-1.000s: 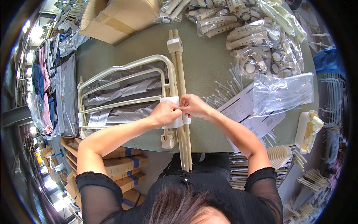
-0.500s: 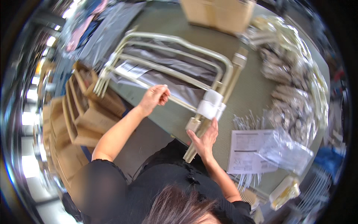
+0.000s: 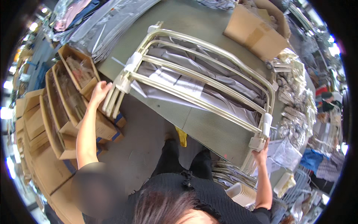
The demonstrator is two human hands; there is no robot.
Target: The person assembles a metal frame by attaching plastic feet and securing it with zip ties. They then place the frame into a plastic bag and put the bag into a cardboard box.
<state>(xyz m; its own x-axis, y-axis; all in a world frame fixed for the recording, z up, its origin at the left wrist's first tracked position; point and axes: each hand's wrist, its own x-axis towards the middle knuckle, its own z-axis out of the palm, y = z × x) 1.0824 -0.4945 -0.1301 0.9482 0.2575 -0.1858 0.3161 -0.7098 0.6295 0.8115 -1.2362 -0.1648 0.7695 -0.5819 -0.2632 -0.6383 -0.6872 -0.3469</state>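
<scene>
A folded cream metal tube frame (image 3: 209, 76) lies across the table, with grey fabric (image 3: 231, 106) and a white printed sheet (image 3: 179, 81) between its bars. White wrapping bands the tubes at the left corner (image 3: 133, 61) and the right corner (image 3: 267, 125). At the left end, my left hand (image 3: 100, 92) is closed, its fingers curled against the outer tubes; their tips are partly hidden. My right hand (image 3: 260, 152) grips the near right corner by a cream plastic joint (image 3: 256, 143), thumb and fingers around it.
Open cardboard boxes (image 3: 63, 100) stand on the floor at the left. Plastic-wrapped parts (image 3: 292, 97) line the table's right side, beside a clear bag (image 3: 285, 154). A large carton (image 3: 257, 31) sits at the far right. Grey wrapped panels (image 3: 108, 28) lie at the far left.
The frame now sits level with both hands at its ends. My left hand has moved left to its left end; my right hand has moved right with the right corner.
</scene>
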